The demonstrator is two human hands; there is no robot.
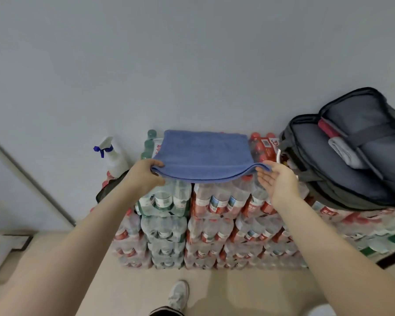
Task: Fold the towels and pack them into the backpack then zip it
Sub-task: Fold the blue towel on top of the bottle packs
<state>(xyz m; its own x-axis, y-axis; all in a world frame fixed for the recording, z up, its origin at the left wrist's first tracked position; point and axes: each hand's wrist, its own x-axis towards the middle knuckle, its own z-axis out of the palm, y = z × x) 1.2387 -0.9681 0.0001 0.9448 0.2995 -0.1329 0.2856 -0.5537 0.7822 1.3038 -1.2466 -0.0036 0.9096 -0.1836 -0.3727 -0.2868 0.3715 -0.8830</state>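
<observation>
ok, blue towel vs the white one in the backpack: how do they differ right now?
The blue towel lies outside the backpack, spread on the bottle packs; the white towel is already packed inside. Blue is a wide, flat fold with the left hand and right hand at its near corners; white is a compact bundle, untouched. Both are folded.
</observation>
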